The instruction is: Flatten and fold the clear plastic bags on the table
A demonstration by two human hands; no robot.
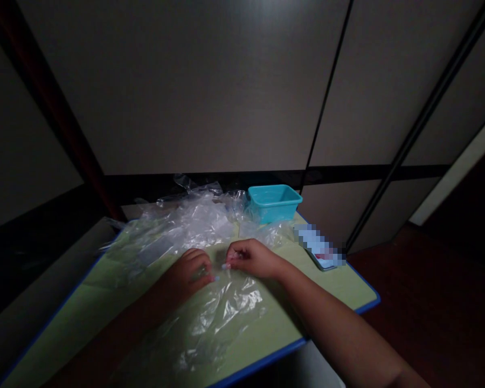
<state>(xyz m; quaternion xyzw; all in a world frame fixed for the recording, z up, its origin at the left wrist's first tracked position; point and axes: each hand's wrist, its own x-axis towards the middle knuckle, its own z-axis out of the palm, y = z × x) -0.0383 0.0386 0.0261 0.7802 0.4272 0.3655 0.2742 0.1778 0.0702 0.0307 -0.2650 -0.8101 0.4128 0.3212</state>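
A clear plastic bag [230, 307] lies crumpled on the green table, its upper end between my two hands. My right hand [250, 258] pinches the plastic at that end, thumb against curled fingers. Just to its left, my left hand [194, 269] is bent with thumb and fingers curled near the same plastic; whether it grips any is too dim to tell. Behind both hands spreads a heap of clear plastic bags [202, 218]. A turquoise basket [275, 207] stands at the back, beside the heap.
The green table [283, 307] has a blue edge. A phone [319, 248], partly blurred out, lies near its right edge. Tall cabinet doors [210, 91] rise directly behind the table. Dark red floor [420, 291] shows at the right.
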